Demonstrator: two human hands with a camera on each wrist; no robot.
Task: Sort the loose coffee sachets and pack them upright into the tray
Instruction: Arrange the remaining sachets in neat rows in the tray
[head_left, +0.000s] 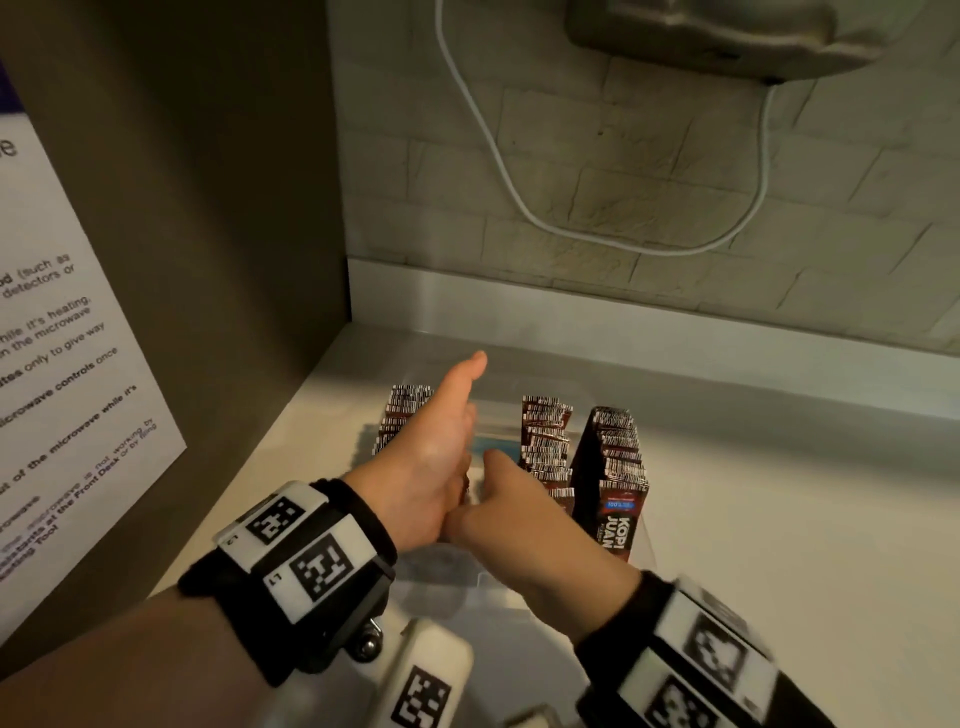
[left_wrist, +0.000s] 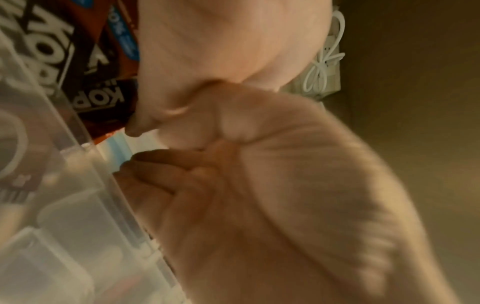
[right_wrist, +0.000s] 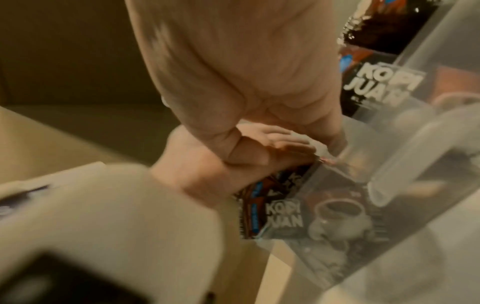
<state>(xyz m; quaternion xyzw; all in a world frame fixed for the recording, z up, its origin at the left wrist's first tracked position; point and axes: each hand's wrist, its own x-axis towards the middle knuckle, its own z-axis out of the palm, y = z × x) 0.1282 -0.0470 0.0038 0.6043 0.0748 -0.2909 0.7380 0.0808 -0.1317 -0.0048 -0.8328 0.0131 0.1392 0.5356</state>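
Hands are meeting over the clear plastic tray on the pale worktop. The left hand is lying edge-on with its fingers straight and thumb stretched toward the wall, pressing flat against a row of sachets in the tray's left part. The right hand is sitting just beside it, touching it at the heel, fingers reaching down into the middle gap; whether it is pinching anything there I cannot tell, since the shots are blurred. Kopi Juan sachets are standing upright in rows inside the tray, barcode edges up, with the fullest row on the right and another in the middle. A further bunch is showing behind the left hand. Behind it all, a white cable is drooping across the brick-pattern wall, and a printed notice is hanging on the left panel.
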